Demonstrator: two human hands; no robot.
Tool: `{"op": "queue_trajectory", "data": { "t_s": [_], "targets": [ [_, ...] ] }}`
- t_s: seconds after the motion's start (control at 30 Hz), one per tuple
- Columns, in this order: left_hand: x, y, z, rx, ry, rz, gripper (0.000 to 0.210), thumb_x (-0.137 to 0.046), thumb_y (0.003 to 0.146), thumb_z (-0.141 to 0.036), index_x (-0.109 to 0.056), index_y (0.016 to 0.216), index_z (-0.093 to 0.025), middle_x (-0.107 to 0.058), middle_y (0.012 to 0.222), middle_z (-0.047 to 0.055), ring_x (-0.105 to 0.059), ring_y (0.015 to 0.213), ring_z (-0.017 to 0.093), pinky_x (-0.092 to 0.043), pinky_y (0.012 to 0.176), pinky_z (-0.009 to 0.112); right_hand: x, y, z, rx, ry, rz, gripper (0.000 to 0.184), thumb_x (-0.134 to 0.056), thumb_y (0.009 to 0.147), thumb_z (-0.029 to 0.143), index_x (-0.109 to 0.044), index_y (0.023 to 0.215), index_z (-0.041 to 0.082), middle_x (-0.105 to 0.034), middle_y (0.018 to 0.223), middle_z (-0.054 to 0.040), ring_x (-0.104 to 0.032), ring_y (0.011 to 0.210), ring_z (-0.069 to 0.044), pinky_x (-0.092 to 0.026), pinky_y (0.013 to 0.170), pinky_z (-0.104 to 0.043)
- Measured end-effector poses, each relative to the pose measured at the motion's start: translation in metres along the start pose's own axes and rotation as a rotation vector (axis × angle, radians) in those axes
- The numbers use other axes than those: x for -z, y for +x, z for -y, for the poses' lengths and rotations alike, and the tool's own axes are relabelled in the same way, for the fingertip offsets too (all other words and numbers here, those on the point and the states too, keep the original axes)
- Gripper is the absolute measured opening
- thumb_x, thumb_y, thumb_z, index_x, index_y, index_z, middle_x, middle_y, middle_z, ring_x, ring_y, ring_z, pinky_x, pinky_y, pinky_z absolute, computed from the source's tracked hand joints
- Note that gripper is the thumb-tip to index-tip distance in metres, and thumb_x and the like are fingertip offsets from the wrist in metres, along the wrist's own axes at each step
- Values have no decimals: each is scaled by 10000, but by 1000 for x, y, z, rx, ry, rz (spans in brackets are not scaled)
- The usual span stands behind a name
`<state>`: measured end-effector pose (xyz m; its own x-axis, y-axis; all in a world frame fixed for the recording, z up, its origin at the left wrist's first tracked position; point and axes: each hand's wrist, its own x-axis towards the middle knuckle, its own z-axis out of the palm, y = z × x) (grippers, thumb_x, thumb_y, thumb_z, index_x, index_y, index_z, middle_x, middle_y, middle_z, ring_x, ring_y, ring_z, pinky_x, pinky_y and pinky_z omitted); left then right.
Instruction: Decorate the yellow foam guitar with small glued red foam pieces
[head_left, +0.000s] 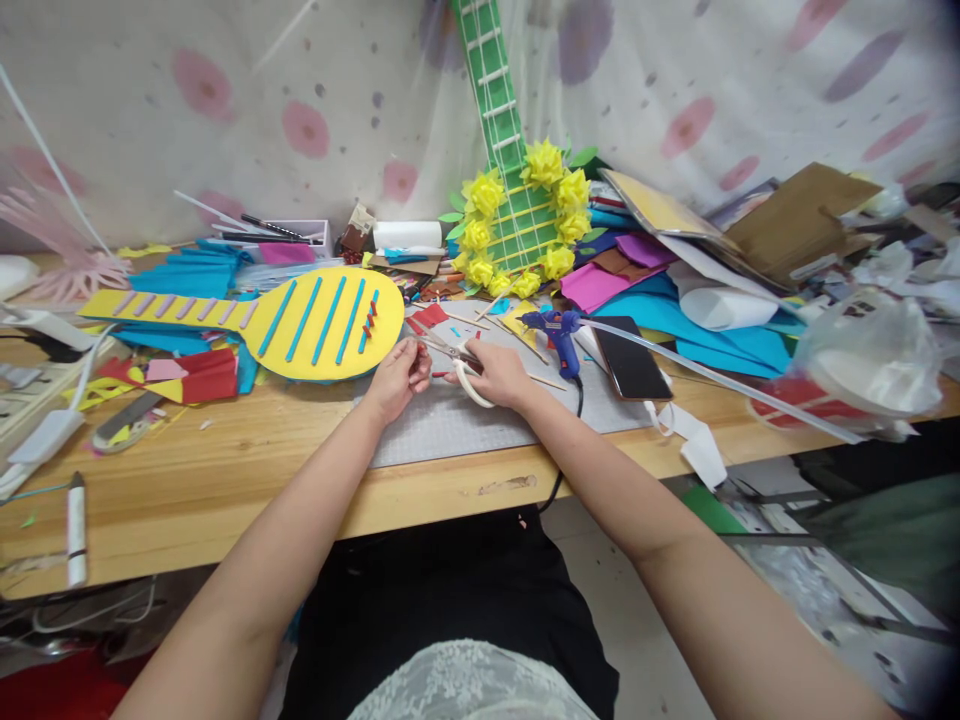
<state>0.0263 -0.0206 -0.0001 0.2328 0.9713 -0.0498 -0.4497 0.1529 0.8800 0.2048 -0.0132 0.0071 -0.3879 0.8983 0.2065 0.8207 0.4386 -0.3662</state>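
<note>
My right hand (491, 373) is closed round the white handles of a pair of scissors (474, 384). Their blades point left, to the fingertips of my left hand (401, 380). Those fingers are pinched together; what they hold, if anything, is too small to make out. Just left of my left hand lies a yellow paper guitar (330, 322) with blue strips and small red pegs on its body and pink strips along its neck. A red paper scrap (427, 318) lies behind the blades on the grey cutting mat (465, 433).
A blue glue gun (561, 338) with a long clear stick lies right of my hands, beside a black phone (632, 358). Behind stands a green guitar (504, 120) with yellow flowers. Coloured paper (637, 303) crowds the back. A marker (76, 530) lies at the left front.
</note>
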Motion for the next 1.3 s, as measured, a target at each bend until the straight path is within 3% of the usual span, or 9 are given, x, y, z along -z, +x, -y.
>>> {"op": "queue_trajectory", "data": {
  "t_s": [0.33,0.6,0.83,1.13,1.3],
  "targets": [
    [1,1,3,-10,24,12,264,-545,833,-351,-401,693,-179,-419,501,-56,-248,377,29,-251,359,126,-2,-1,3,24,-33,26,417,-487,768,613,-537,780,199,-629,721,-32,-533,641,-152,-240,555,-235],
    [-1,-1,-1,43,52,29,388,-481,833,-507,-401,658,-170,-395,475,-61,-216,351,18,-226,341,125,-3,-1,-5,-5,4,2,400,-484,781,595,-546,757,201,-606,672,-16,-511,608,-140,-260,557,-227],
    [-2,-3,-3,65,66,45,426,-476,825,-532,-366,627,-171,-391,463,-63,-205,343,13,-217,331,122,-1,-1,-1,70,-12,46,407,-468,785,599,-527,817,198,-631,763,-36,-533,662,-157,-257,559,-228],
    [-2,-3,-2,98,98,13,435,-444,839,-528,-345,600,-178,-387,448,-59,-208,332,19,-203,311,124,-1,-2,-3,55,-13,40,393,-480,781,585,-557,770,199,-609,683,-19,-514,625,-143,-249,569,-229],
    [-1,-2,-2,96,82,38,508,-471,781,-612,-324,563,-177,-376,438,-54,-212,336,18,-199,300,126,-1,-2,-8,34,24,17,405,-466,786,590,-540,741,194,-582,651,-7,-482,596,-127,-257,564,-223]
  ]
}}
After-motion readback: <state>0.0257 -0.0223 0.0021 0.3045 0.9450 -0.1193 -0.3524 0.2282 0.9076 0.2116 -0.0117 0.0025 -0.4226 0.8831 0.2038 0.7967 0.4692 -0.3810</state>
